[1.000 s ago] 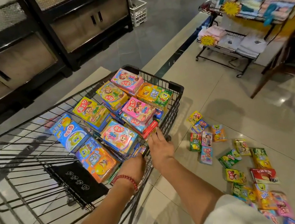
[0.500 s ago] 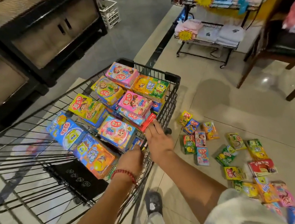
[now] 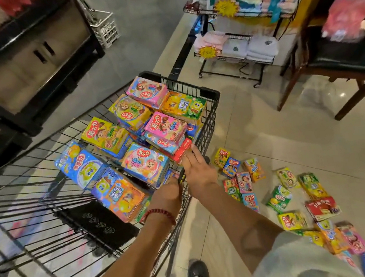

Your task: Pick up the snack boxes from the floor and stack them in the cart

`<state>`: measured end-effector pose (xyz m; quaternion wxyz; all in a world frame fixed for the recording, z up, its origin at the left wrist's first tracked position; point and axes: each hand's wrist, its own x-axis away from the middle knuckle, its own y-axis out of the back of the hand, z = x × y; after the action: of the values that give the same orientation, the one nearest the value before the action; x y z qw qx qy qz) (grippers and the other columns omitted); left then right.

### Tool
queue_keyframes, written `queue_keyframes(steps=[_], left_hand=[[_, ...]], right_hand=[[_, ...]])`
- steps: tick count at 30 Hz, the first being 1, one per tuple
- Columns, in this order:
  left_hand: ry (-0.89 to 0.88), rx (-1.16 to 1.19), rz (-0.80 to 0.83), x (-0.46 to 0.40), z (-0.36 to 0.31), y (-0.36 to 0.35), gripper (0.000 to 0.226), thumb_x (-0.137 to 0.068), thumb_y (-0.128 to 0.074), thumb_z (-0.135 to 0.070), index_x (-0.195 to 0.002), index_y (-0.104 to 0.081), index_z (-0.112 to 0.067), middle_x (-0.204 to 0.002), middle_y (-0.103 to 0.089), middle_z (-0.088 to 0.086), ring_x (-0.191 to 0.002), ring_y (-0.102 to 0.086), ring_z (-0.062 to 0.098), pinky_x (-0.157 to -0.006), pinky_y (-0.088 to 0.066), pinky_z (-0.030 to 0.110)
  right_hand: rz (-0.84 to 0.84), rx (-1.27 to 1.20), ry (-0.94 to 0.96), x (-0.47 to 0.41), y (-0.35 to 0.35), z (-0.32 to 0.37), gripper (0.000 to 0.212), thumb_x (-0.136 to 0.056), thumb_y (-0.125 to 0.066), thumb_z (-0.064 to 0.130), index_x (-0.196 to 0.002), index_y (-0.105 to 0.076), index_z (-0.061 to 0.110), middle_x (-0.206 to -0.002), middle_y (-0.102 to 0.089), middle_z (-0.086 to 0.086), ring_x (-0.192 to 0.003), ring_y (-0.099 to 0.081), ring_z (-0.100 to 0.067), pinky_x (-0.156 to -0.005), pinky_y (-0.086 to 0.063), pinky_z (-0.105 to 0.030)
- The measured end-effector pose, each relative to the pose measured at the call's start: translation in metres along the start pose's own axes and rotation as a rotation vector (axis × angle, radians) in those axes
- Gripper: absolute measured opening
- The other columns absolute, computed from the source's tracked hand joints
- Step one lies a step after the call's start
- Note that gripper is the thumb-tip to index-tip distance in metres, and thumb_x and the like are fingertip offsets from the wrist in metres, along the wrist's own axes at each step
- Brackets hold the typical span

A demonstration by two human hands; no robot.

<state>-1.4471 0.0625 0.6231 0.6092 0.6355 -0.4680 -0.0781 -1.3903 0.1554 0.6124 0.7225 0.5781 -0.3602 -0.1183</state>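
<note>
Inventory: one wire cart (image 3: 210, 99). Top layer in cart: nine snack boxes (image 3: 144, 162) visible; lower layers partly hidden, count indeterminate. Floor (image 3: 268, 132): roughly twenty loose boxes (image 3: 278, 199), lower-right ones blurred. Two hands, one chair (image 3: 347, 65), one display rack (image 3: 236, 58).

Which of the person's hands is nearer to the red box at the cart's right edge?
Right. The right hand has its fingertips touching the red box at the cart wall. The left hand is lower down, at the cart's rim beside the orange box, apart from the red one.
</note>
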Motion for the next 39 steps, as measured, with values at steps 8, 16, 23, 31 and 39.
queue_keyframes(steps=[8,16,23,31,39], left_hand=[[-0.072,-0.053,0.029,-0.057,-0.003,0.028,0.032,-0.103,-0.027,-0.028,-0.119,-0.043,-0.006,-0.109,-0.062,0.017,-0.099,-0.060,0.032,-0.069,-0.038,0.032],[-0.138,-0.050,0.015,-0.104,-0.021,0.054,0.029,-0.103,-0.029,-0.028,-0.112,-0.044,-0.005,-0.101,-0.063,0.016,-0.090,-0.061,0.031,-0.065,-0.038,0.031],[-0.122,-0.063,-0.011,-0.147,-0.042,0.066,0.029,-0.102,-0.032,-0.029,-0.115,-0.044,-0.005,-0.096,-0.061,0.013,-0.079,-0.054,0.026,-0.065,-0.038,0.031],[-0.033,-0.144,0.054,-0.196,-0.075,0.079,0.035,-0.102,-0.034,-0.024,-0.132,-0.036,-0.006,-0.108,-0.060,0.015,-0.096,-0.060,0.029,-0.073,-0.043,0.034],[-0.094,-0.145,-0.021,-0.220,-0.101,0.089,0.032,-0.103,-0.031,-0.027,-0.120,-0.041,-0.002,-0.103,-0.063,0.016,-0.088,-0.059,0.030,-0.069,-0.039,0.030]], right_hand=[[0.007,-0.019,-0.050,-0.052,0.019,-0.008,0.077,-0.089,-0.057,0.014,-0.148,-0.007,0.014,-0.158,0.006,0.001,-0.144,0.022,-0.019,-0.092,-0.045,-0.042],[-0.001,-0.059,-0.082,-0.098,0.041,-0.028,0.082,-0.086,-0.062,0.012,-0.147,-0.008,0.016,-0.158,0.004,0.003,-0.144,0.019,-0.017,-0.098,-0.040,-0.044],[-0.007,-0.043,-0.068,-0.139,0.053,-0.055,0.089,-0.084,-0.064,0.016,-0.149,-0.002,0.015,-0.158,0.009,0.003,-0.143,0.023,-0.018,-0.101,-0.041,-0.041],[-0.018,-0.006,-0.023,-0.183,0.067,-0.088,0.082,-0.088,-0.059,0.012,-0.147,-0.002,0.015,-0.157,0.010,0.000,-0.143,0.024,-0.020,-0.098,-0.041,-0.044],[-0.046,-0.012,0.001,-0.208,0.078,-0.117,0.087,-0.087,-0.061,0.015,-0.148,0.001,0.012,-0.158,0.009,0.000,-0.143,0.024,-0.021,-0.096,-0.044,-0.040]])
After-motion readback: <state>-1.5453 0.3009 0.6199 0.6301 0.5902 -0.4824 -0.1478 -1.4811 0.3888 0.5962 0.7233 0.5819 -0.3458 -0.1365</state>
